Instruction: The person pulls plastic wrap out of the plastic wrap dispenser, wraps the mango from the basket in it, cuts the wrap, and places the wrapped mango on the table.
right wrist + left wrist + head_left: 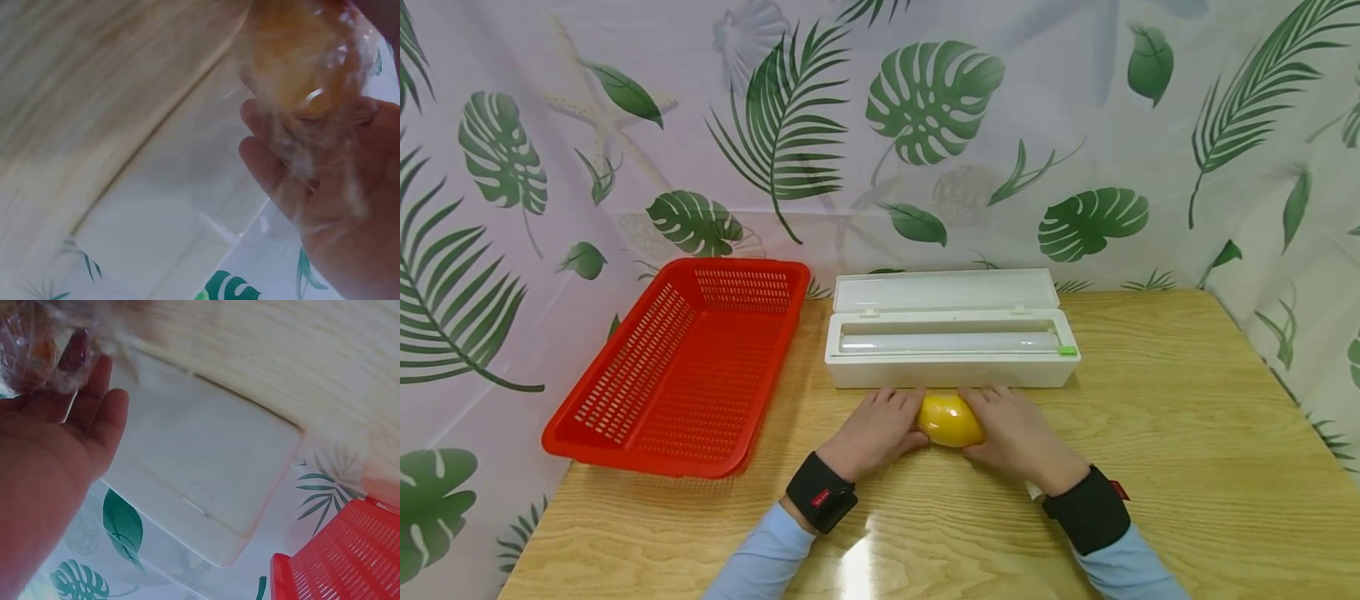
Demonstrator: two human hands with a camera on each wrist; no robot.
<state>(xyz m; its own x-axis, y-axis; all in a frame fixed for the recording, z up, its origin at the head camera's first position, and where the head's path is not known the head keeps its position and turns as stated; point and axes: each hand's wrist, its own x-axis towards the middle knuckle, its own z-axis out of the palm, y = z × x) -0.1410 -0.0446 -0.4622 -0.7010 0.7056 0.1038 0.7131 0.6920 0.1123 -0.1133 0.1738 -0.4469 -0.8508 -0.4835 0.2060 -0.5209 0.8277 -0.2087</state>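
Observation:
A yellow, oval fruit (pixel 951 420) wrapped in clear cling film lies between both hands in front of the white box. My left hand (pixel 878 429) holds its left end with fingers and thumb. At the opposite end, my right hand (pixel 1017 432) grips it in the same way. Loose film (pixel 312 150) bunches against the palm and fingers in the right wrist view. Crumpled film (pixel 72 362) also shows at the left fingertips in the left wrist view. Just behind the hands stands the white cling film box (pixel 951 375), its lid raised, with a roll (pixel 947 342) inside.
A red plastic basket (pixel 711 375) stands on the left of the wooden table (pixel 1187 467). On the box's right end sits a small green slider (pixel 1067 351). A leaf-patterned cloth (pixel 970 233) hangs behind the table and along its sides.

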